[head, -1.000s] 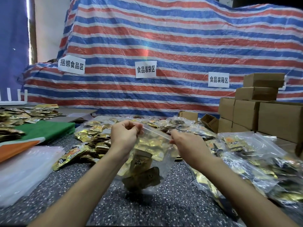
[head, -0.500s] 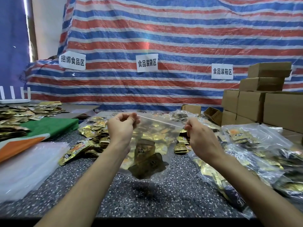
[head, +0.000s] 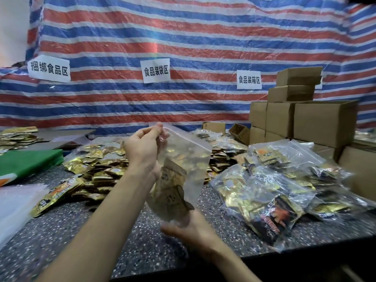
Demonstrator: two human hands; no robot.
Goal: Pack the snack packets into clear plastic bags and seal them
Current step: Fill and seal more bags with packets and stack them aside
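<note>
Clear plastic bag (brownish packets inside) hangs pinched by the left hand, right hand beneath, grip unclear.

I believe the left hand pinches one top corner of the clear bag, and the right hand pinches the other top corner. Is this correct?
Not quite. The left hand pinches one top corner of the clear bag, but the right hand is at the bag's bottom end, as the head view shows.

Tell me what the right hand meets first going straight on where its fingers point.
The right hand would likely meet the clear bag just above it; beyond, the left forearm, depth unclear.
</note>
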